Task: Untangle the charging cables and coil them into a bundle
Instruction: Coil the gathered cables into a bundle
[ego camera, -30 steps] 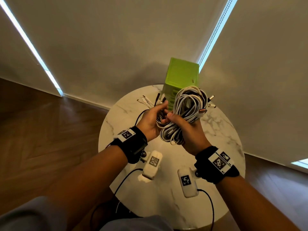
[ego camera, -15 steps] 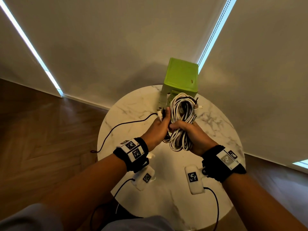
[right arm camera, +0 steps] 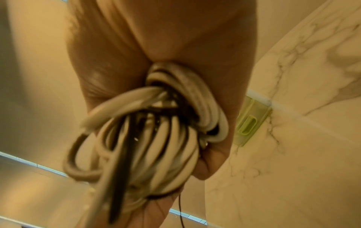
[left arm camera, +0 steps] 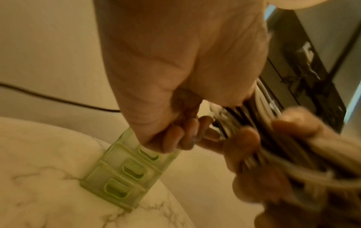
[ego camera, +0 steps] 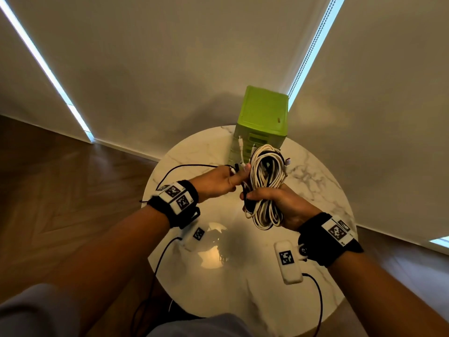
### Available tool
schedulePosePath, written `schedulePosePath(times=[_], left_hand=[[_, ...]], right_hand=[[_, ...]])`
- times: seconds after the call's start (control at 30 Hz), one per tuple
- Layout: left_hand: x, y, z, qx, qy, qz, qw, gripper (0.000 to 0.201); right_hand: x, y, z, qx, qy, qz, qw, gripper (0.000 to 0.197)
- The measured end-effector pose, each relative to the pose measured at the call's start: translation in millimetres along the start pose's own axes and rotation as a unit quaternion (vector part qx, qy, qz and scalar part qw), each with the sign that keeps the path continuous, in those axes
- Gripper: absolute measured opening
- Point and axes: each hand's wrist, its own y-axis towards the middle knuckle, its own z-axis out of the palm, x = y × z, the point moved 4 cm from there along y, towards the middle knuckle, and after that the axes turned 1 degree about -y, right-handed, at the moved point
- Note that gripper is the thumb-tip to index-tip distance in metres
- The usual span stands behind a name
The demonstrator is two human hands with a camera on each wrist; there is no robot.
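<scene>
A coiled bundle of white and black charging cables (ego camera: pixel 266 181) hangs above the round marble table (ego camera: pixel 315 190). My right hand (ego camera: pixel 274 203) grips the bundle round its lower middle; its loops fill the right wrist view as the cable bundle (right arm camera: pixel 156 131). My left hand (ego camera: pixel 226 181) pinches loose cable ends (ego camera: pixel 240 164) at the bundle's left side, fingers curled, thumb against the coil. In the left wrist view the left hand (left arm camera: pixel 181 135) holds plug ends beside the blurred right hand. A thin black cable (ego camera: pixel 184 167) trails left over the table from the left hand.
A tall green plastic drawer box (ego camera: pixel 262 117) stands at the table's far edge, just behind the bundle. White tagged devices (ego camera: pixel 288 261) hang under both wrists with black leads. Wooden floor surrounds the table; pale blinds lie behind.
The bundle has turned upright and narrower in my right hand and sunk lower. My left hand has shifted to pinch the loose ends at its left side; the black cable now trails over the table.
</scene>
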Motion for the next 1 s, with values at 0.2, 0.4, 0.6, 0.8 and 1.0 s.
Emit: schedulePosePath(times=[0.2,0.4,0.6,0.8,1.0], left_hand=[[4,2,-5,0.021,-0.178,-0.037,0.983,0.025],[2,2,-3,-0.058,-0.086,-0.001,0.995,0.022],[-3,0,-13,-0.252,0.235,0.17,0.923,0.032],[40,23,-23,-0.119,0.241,0.013,0.963,0.048],[9,28,-7,-0.181,-0.177,-0.024,0.967,0.006]], right_hand=[[-9,5,-16,-0.046,0.001,0.006,0.999,0.014],[-13,12,-19,-0.076,-0.033,-0.03,0.996,0.023],[-7,14,-34,-0.122,0.027,-0.01,0.992,0.014],[-6,4,-34,-0.061,0.065,0.009,0.996,0.008],[-21,7,-36,-0.091,0.008,-0.007,0.996,0.013]])
